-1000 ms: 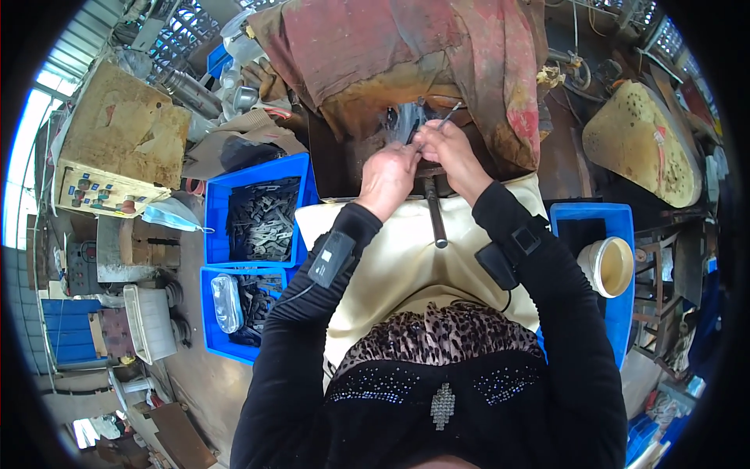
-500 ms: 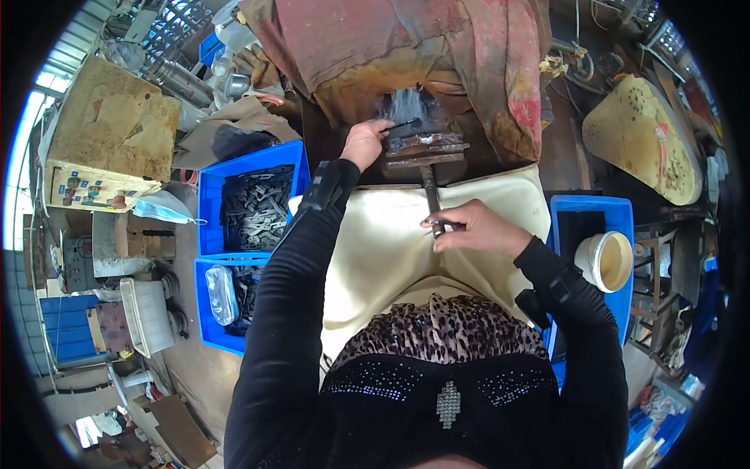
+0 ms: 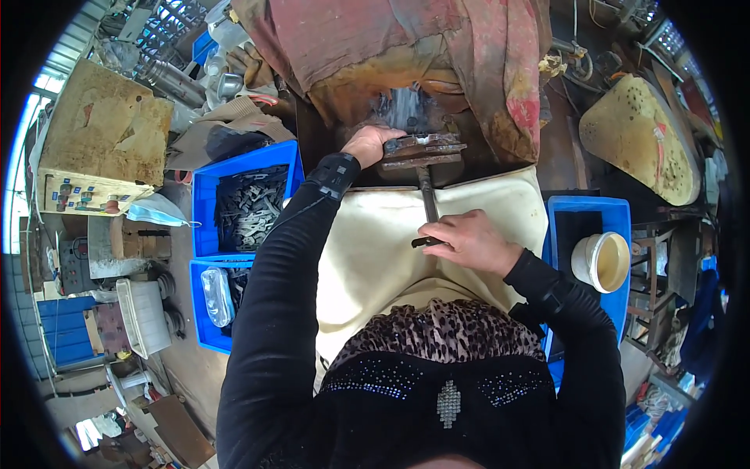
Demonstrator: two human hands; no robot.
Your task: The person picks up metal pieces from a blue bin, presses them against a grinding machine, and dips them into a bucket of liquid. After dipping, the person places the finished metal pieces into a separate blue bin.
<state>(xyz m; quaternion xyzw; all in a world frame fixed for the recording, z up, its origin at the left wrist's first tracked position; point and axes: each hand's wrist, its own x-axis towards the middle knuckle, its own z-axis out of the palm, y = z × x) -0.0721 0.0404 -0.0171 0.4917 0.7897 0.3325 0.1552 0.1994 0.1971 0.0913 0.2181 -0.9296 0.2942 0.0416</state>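
Note:
At the left end of a rusty metal fixture (image 3: pixel 424 156) is my left hand (image 3: pixel 366 146), its fingers closed against the fixture's upper edge. What lies between those fingertips is hidden. A bar-like handle (image 3: pixel 427 195) runs from the fixture toward me. Below that handle, over my pale apron (image 3: pixel 375 250), my right hand (image 3: pixel 471 242) pinches a small dark metal piece (image 3: pixel 425 242), one end poking out past the thumb and fingers. Behind the fixture, a whitish spray or streak (image 3: pixel 408 105) shows under a stained reddish cloth cover (image 3: pixel 391 39).
Left of me stand a blue bin (image 3: pixel 205 211) of dark metal pieces and a second blue bin (image 3: pixel 205 332) with a clear plastic packet. To the right, a blue tray (image 3: pixel 586 205) holds a white bucket (image 3: pixel 591 262). A control box with knobs (image 3: pixel 98 191) stands far left.
My left hand has come down to the fixture; the dark piece it held no longer shows. My right hand has drawn slightly down, off the handle's end, with its dark piece.

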